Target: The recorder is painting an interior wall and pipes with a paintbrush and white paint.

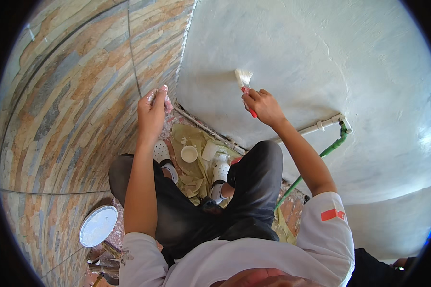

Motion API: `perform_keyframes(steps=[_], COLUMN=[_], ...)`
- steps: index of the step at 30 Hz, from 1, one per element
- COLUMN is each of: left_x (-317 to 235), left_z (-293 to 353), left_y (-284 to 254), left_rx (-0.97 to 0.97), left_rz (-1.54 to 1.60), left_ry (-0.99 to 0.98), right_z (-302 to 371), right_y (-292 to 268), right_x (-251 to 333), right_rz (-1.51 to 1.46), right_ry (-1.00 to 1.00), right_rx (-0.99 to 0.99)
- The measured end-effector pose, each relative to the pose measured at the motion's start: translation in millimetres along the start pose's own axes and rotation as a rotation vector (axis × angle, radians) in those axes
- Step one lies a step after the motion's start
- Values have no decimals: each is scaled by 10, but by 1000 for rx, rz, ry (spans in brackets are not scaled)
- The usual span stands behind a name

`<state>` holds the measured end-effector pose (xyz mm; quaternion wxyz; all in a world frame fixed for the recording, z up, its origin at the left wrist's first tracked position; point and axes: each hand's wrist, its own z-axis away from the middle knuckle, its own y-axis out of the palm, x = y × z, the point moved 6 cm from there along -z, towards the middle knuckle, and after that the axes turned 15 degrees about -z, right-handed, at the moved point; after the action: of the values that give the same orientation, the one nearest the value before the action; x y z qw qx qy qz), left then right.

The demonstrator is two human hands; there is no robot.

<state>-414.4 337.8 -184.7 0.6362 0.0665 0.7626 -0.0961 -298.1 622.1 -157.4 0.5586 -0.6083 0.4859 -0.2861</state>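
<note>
My right hand (265, 106) is closed around the red handle of a paintbrush (244, 77). Its pale bristles point up, close to the whitish plastered wall (292, 52); whether they touch it I cannot tell. My left hand (152, 111) is raised near the corner where the plaster meets the stone-patterned wall (81, 86). White smears cover its fingers, which are pinched together; what they hold, if anything, is hidden. Between my feet stands a small white cup (189, 153) with pale contents, on a crumpled yellowish sheet (183, 138).
A white pipe (316, 126) runs along the plastered wall and joins a green pipe (337, 145) beside my right forearm. At lower left, a round white lid (98, 226) leans by the stone-patterned wall, with several tools below it. A dark shape shows at lower right.
</note>
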Motion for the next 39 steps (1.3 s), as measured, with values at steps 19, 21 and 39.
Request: perform_keyframes(steps=[19, 21, 39], left_x=[20, 47, 124], left_z=[-57, -94, -125], left_y=[87, 91, 178], left_rx=[35, 26, -191], left_rz=[-6, 8, -75], left_ry=[24, 54, 113], right_z=[-511, -576, -432], right_y=[52, 108, 870], right_x=[19, -35, -284], right_rz=[149, 74, 77], right_ry=[-29, -57, -407], right_rx=[-97, 12, -446])
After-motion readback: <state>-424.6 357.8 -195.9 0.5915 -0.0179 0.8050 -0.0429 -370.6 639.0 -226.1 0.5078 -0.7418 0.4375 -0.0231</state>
